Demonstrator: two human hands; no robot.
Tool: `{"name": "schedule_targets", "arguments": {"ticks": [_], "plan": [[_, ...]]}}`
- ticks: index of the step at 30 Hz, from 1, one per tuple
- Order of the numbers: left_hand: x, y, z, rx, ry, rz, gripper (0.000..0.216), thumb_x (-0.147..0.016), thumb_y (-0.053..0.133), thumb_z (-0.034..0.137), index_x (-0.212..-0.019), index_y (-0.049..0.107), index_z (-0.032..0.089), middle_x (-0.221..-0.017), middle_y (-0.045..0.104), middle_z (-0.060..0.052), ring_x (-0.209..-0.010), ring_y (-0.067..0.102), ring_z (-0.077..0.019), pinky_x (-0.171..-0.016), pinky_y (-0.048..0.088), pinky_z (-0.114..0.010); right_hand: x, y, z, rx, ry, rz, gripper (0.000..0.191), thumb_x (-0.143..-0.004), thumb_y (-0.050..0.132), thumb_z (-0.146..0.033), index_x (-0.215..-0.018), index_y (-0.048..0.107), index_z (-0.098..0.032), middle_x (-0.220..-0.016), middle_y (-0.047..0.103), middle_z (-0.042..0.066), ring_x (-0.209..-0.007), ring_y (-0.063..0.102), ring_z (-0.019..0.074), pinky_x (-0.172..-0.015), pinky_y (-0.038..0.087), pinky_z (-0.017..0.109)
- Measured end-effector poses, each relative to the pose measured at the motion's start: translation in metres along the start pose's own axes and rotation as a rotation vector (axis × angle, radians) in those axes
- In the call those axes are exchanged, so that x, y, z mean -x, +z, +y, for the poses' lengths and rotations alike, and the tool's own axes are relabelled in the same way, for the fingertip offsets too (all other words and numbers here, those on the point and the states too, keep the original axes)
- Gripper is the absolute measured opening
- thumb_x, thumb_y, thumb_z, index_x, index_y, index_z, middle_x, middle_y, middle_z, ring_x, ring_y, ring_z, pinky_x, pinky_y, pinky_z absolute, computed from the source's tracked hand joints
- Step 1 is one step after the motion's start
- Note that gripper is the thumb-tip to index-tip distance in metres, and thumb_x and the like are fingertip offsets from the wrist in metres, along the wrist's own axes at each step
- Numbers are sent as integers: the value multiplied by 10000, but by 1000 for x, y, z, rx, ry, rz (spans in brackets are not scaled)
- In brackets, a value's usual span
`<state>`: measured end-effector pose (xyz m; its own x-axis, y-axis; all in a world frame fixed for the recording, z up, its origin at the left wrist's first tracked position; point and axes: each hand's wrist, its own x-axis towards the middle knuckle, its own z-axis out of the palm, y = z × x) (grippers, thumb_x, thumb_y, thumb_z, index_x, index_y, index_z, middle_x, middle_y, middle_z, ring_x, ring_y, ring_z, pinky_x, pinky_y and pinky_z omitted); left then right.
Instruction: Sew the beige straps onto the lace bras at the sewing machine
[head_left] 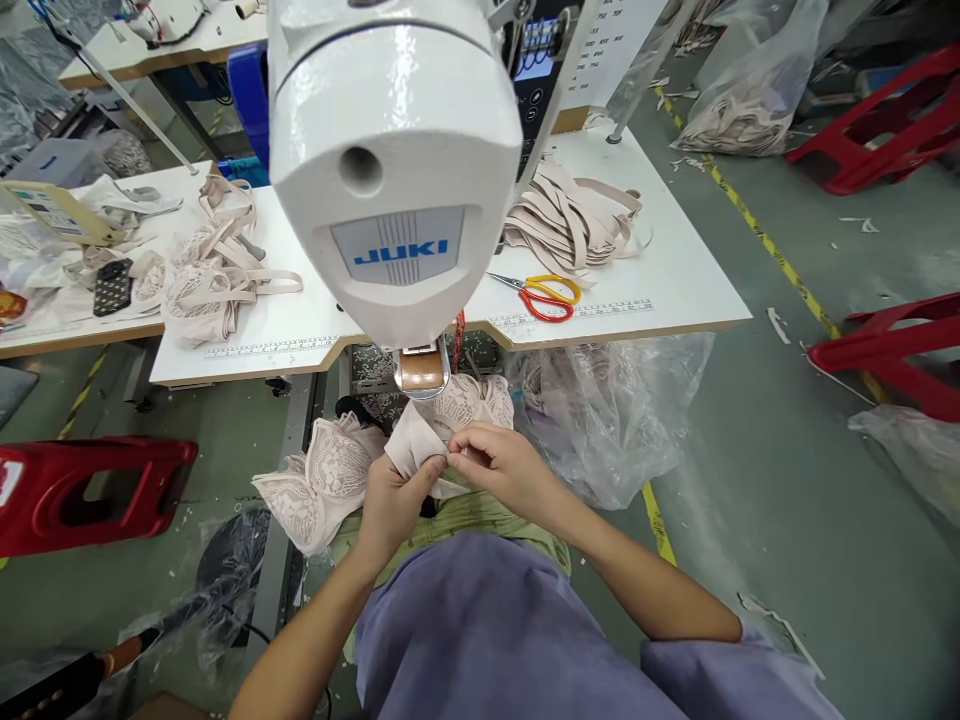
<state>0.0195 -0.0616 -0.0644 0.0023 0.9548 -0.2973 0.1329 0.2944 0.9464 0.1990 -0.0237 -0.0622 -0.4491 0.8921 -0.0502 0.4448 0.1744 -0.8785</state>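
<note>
Below a white sewing machine (397,90) at twelve o'clock, we hold a beige lace bra (337,465): left hand (391,505) slanting in from seven, grip closed on fabric; right hand (504,465) from four, fingertips pinched at its edge.

Around the white worktable (686,285) spread a grey-green floor (757,460), littered with pale scraps (778,325). To its right I saw yellow tape (787,262) running along the ground, two red stools (892,345) past it; a third red stool (45,490) stood left of the worktable, another table (225,30) behind it.
</note>
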Motion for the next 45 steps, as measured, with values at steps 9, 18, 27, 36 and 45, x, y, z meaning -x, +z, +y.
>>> {"name": "schedule_targets", "arguments": {"ticks": [9,18,27,36,45], "plan": [[-7,-5,19,-100,45,-58,254,-910,593,370,-962,688,140,-853,685,-38,-803,619,-184,-738,490,-269,-1,-10,6,-218,65,7,150,-902,547,-262,-906,690,-216,-930,696,30,-823,612,158,-674,421,262],[-6,-14,30,-289,124,-152,202,-903,592,327,-911,701,157,-814,668,-28,-738,595,-176,-682,468,-259,6,-16,-1,-80,81,-10,91,-871,567,-218,-917,491,-234,-599,451,-92,-498,366,91,-530,288,239],[-1,-13,39,-380,125,-129,211,-906,580,321,-948,711,161,-774,674,-25,-686,572,-168,-622,441,-252,2,-19,-8,50,-64,-76,101,-876,499,-152,-868,432,-227,-636,401,-79,-546,364,102,-558,259,242],[-8,-9,43,-285,65,-139,221,-846,633,320,-697,637,157,-591,556,29,-552,457,-112,-528,357,-221,-7,-28,-5,12,5,-116,82,-866,591,-234,-941,614,-211,-735,608,-31,-632,502,115,-600,312,241],[-28,-16,37,-53,-79,-280,238,-834,704,363,-749,703,140,-696,694,-36,-650,618,-164,-645,472,-261,-15,-18,9,-402,299,-179,201,-799,660,-354,-864,698,-169,-716,613,-22,-614,501,108,-559,363,223]]}}
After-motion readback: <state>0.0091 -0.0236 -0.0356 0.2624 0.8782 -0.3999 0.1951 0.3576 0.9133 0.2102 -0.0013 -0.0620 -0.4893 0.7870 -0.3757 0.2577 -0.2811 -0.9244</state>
